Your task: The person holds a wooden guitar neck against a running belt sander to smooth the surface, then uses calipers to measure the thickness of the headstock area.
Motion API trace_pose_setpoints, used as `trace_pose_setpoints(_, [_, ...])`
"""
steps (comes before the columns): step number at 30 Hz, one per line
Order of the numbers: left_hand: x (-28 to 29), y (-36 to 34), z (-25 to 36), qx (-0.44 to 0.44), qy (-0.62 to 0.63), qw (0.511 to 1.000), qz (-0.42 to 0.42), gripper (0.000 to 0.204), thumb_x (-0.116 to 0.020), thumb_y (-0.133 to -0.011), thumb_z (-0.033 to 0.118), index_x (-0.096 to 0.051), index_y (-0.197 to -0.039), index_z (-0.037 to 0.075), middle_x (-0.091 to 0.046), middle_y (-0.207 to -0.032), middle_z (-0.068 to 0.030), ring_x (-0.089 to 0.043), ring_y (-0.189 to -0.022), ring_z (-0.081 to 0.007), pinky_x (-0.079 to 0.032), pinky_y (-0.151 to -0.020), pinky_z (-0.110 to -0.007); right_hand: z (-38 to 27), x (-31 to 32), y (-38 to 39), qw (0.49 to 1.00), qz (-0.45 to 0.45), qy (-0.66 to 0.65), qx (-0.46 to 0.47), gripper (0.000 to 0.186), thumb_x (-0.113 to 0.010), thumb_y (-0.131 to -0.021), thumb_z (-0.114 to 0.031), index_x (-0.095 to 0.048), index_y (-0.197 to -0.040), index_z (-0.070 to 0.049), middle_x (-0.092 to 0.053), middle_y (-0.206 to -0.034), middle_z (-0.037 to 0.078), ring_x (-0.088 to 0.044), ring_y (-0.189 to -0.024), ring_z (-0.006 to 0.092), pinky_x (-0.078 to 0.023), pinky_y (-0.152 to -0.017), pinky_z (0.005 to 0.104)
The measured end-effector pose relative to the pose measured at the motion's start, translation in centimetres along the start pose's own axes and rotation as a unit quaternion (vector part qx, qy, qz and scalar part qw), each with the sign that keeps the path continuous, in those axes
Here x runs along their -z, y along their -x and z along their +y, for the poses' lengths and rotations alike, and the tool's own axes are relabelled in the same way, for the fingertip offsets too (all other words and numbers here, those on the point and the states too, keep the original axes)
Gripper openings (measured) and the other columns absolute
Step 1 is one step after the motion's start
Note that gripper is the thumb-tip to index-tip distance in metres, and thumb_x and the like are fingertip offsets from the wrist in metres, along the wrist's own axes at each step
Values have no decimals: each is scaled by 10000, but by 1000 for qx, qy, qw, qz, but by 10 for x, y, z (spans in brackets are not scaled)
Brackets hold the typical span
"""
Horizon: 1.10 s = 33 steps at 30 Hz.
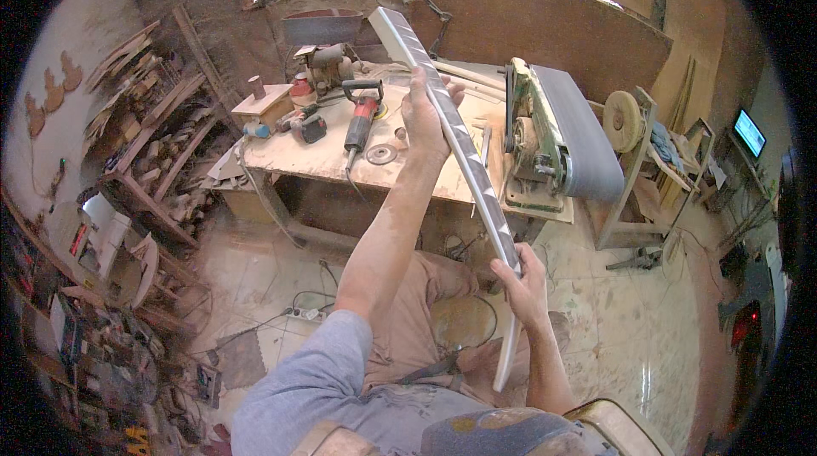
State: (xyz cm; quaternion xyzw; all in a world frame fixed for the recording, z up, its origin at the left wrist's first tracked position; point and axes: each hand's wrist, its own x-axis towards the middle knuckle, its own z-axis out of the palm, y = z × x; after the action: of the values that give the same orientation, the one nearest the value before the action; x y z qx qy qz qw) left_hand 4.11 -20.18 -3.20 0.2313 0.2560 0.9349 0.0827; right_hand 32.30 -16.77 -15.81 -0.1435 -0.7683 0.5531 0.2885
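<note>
A long, narrow bar (473, 168) with white edges and a dark and pale triangle pattern along its face slants through the air before me. Its upper end rises over the workbench (328, 149); the lower end comes down near my lap. My left hand (425, 122) is wrapped round the upper part from beneath, fingertips showing past the far edge. Lower down, my right hand (524, 287) grips the bar with the thumb on its patterned face. On the bench, left of the bar, lies a red and black angle grinder (363, 115) beside a round disc (381, 154).
A belt sander (580, 137) with a wide grey belt stands at the bench's right end. A cordless drill (308, 126) and a bench grinder (330, 63) sit at the left. Wood scraps fill a rack (162, 149). A power strip (306, 314) and cables lie on the floor.
</note>
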Motion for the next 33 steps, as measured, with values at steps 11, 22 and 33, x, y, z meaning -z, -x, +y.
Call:
trace_pose_setpoints(11, [-7,12,0,94,-121,986,-61,717,-555,-943,565,-431,-1302,-43,-640,-1125,-270,-699,-1019,-331,-612,-821,-387,3,66,51,975,-29,-144,-164,343,-753,-860,-238,-643,-1081,-1,-594,-845,-16,-546,-750,79,-440,-672,247])
trace_pose_setpoints(22, [-54,-25,-6,69,-67,978,-183,479,-572,-1020,356,-501,-1392,63,-650,-1184,-92,-622,-1130,-219,-532,-949,-422,-57,206,107,887,229,394,71,450,-844,-711,-183,-650,-1085,-26,-639,-832,59,-597,-694,187,-474,-639,320])
trace_pose_setpoints(33, [-85,-60,-107,-35,-338,805,-485,332,-644,-979,152,-674,-1305,98,-728,-1080,-67,-647,-961,-142,-528,-879,-307,-152,288,124,571,181,779,188,544,-831,-720,-253,-612,-1164,-26,-614,-845,114,-616,-736,295,-462,-588,395])
